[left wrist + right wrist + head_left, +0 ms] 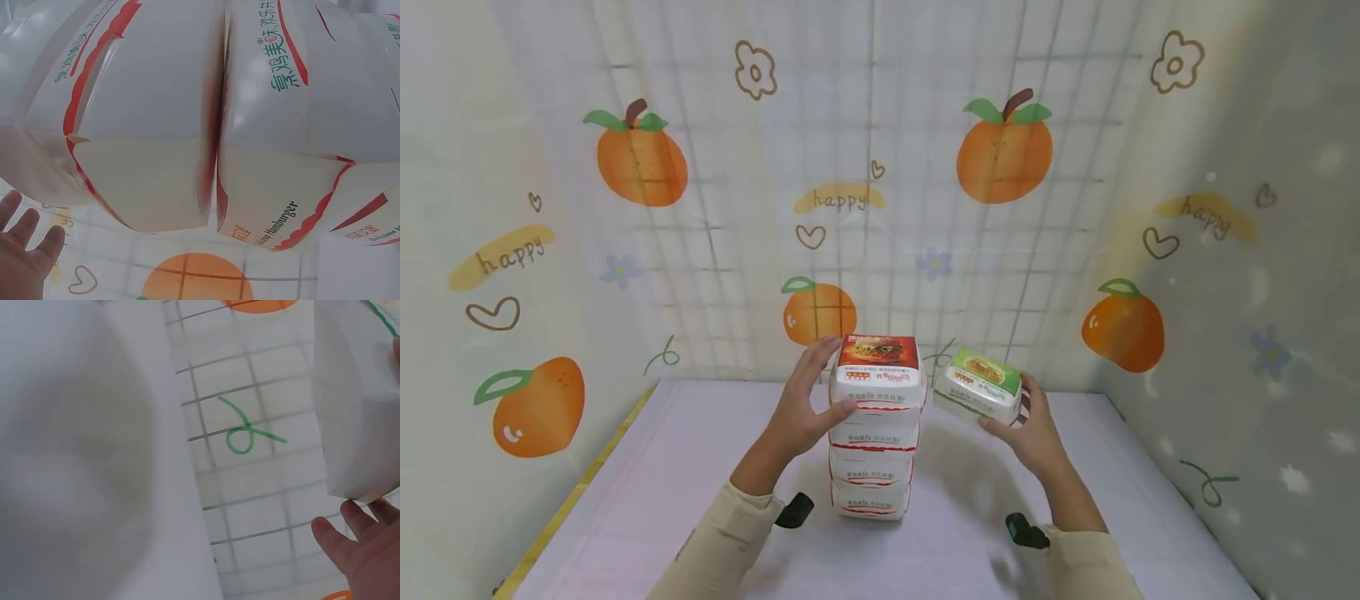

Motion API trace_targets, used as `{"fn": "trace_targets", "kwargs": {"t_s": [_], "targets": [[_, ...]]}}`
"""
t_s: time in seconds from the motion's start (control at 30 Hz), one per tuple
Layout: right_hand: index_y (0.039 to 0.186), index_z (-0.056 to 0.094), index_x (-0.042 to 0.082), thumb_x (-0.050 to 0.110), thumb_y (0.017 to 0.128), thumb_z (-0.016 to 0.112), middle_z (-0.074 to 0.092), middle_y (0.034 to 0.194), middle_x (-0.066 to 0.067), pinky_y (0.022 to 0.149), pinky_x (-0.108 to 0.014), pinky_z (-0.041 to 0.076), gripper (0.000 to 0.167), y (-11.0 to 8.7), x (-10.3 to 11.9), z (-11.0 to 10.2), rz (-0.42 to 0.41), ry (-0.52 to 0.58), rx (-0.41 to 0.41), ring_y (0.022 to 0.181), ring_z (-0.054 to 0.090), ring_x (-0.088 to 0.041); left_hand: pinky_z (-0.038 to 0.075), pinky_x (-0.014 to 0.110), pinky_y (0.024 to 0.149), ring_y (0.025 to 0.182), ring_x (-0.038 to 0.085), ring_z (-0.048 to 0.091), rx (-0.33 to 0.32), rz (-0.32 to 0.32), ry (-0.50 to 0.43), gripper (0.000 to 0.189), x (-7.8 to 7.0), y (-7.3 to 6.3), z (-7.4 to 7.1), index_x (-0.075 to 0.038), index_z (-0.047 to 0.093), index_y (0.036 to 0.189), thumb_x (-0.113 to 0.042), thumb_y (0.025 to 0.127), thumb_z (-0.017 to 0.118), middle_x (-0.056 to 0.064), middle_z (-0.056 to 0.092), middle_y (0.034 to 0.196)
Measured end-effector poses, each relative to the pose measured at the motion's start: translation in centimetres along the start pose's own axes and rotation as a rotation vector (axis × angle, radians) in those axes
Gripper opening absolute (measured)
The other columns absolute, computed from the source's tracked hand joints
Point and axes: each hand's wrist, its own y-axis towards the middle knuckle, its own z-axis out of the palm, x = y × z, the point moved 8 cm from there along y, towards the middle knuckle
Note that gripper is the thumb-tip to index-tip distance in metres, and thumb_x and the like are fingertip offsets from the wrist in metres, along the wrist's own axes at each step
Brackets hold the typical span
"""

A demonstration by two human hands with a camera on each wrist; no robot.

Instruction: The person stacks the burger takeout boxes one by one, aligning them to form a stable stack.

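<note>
Several paper burger boxes (874, 462) stand in an upright stack, white with red trim. A red label with a burger picture covers the lid of the top box (880, 354). My left hand (797, 417) is beside the top of the stack, its thumb across the front near the top box; its spread fingers also show in the left wrist view. To the right of the stack, my right hand (1037, 433) grips a green-and-white burger box (979, 385) by its right end, tilted above the table. Part of that box shows in the right wrist view.
A pale lilac table (700, 467) lies under the stack, with a yellow strip (587, 479) along its left edge. Behind and at the sides hangs a white curtain (917, 150) printed with oranges, over a wire grid.
</note>
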Motion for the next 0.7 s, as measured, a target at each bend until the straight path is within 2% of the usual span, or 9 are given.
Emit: {"fn": "trace_targets", "kwargs": {"t_s": [0.1,0.33,0.5,0.7], "targets": [[0.157,-0.002,0.014,0.032,0.076,0.084,0.008,0.159,-0.017,0.107,-0.061,0.026,0.119,-0.2,0.6,-0.6,-0.012,0.005,-0.017,0.142,0.015,-0.043,0.03,0.067,0.102,0.141,0.022,0.024,0.01,-0.001,-0.009,0.08,-0.1,0.2,0.3,-0.021,0.032,0.152,-0.053,0.086,0.064,0.003,0.026,0.156],[0.157,0.004,0.013,0.02,0.079,0.082,0.013,0.158,-0.015,0.107,-0.063,0.024,0.111,-0.3,3.2,-1.6,-0.119,0.037,-0.039,0.141,0.019,-0.042,0.032,0.067,0.1,0.141,0.023,0.024,0.011,-0.005,0.002,0.08,-0.3,0.5,0.5,-0.02,0.032,0.153,-0.05,0.086,0.065,0.001,0.025,0.157],[0.157,0.01,0.014,0.016,0.08,0.081,0.018,0.156,-0.015,0.107,-0.063,0.025,0.105,-0.1,5.6,-2.0,-0.172,0.068,-0.039,0.139,0.023,-0.041,0.032,0.068,0.099,0.141,0.022,0.024,0.0,-0.013,0.015,0.078,-0.5,0.7,0.2,-0.026,0.033,0.152,-0.052,0.086,0.064,-0.001,0.025,0.157],[0.157,0.007,0.015,0.017,0.082,0.079,0.014,0.158,-0.015,0.107,-0.063,0.024,0.104,-0.1,7.6,-2.6,-0.206,0.032,-0.05,0.141,0.018,-0.041,0.03,0.069,0.099,0.143,0.024,0.022,0.011,-0.014,0.015,0.076,-0.7,0.7,0.2,-0.028,0.032,0.152,-0.049,0.086,0.065,0.002,0.024,0.158]]}}
